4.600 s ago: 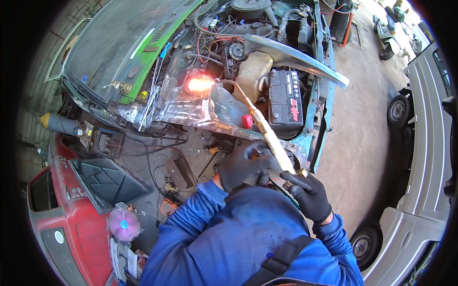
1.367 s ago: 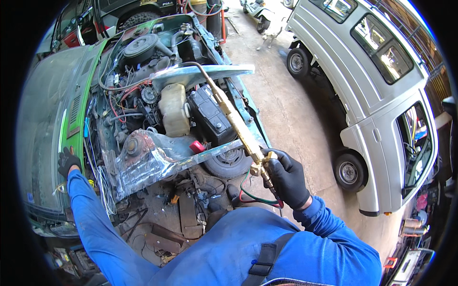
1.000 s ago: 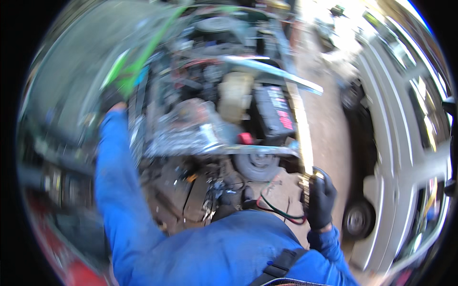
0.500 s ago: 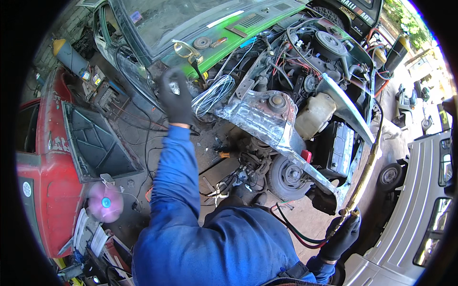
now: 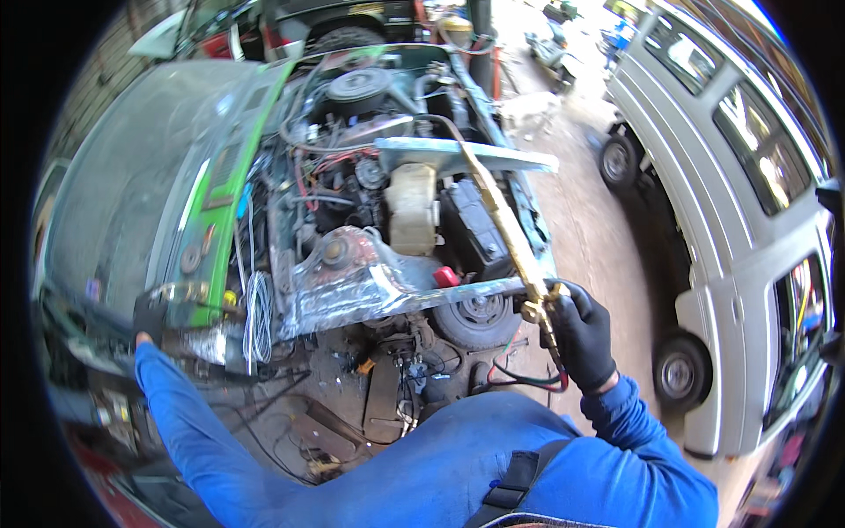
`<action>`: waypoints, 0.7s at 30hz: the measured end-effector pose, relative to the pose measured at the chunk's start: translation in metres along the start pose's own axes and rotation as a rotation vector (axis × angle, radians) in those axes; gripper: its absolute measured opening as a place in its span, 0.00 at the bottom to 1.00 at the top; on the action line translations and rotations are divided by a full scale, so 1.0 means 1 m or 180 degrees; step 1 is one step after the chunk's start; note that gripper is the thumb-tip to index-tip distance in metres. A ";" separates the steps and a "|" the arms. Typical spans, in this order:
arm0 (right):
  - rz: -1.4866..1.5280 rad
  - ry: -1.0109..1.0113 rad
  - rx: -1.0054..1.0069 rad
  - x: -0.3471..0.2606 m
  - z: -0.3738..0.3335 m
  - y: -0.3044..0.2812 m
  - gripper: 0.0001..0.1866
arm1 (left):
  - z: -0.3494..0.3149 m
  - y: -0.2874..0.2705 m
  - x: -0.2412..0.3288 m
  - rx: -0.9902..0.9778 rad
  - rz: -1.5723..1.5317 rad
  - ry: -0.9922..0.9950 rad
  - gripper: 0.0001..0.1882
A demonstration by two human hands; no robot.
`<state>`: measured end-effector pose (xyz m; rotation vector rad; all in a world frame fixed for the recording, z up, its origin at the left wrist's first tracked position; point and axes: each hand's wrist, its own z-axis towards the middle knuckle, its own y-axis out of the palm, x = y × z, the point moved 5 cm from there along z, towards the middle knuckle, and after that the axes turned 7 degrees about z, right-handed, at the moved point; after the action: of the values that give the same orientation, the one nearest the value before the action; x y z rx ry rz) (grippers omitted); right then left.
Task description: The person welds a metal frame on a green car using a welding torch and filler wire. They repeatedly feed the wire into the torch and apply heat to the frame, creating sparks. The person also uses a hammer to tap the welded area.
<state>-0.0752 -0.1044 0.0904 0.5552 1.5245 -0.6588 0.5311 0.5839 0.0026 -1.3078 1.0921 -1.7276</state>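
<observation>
Fingers [image 5: 574, 300] of the right hand [image 5: 585, 341] wrap a brass torch [image 5: 506, 229]; the left hand [image 5: 150, 315] blurs, grip unclear.

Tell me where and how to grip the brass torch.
Probably best at the rear of the brass torch, by the valve knobs, from the right, where the right hand holds it: the straight body leads away, up-left, to the bent tip.

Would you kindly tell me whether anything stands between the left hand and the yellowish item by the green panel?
Nothing visible does: the left hand is close beside the yellowish item by the green panel, though I cannot tell whether they touch. The brass torch, in the right hand, is well away.
</observation>
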 end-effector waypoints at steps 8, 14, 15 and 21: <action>0.0201 0.0292 0.0088 0.002 -0.003 -0.010 0.18 | -0.014 -0.001 0.043 0.0268 0.0265 -0.0233 0.40; 0.0330 0.0412 0.0075 0.004 -0.009 -0.018 0.19 | 0.019 0.001 0.035 -0.0164 0.0222 0.0111 0.31; 0.0354 0.0453 0.0078 0.006 -0.013 -0.018 0.19 | 0.019 0.004 0.028 -0.0165 0.0072 0.0286 0.28; 0.0345 0.0304 0.0088 0.006 -0.009 -0.017 0.19 | 0.027 0.005 -0.012 0.0374 -0.0107 0.0266 0.17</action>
<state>-0.0941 -0.1104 0.0862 0.6937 1.5643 -0.5774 0.5599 0.5866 -0.0030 -1.1974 1.0037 -1.8570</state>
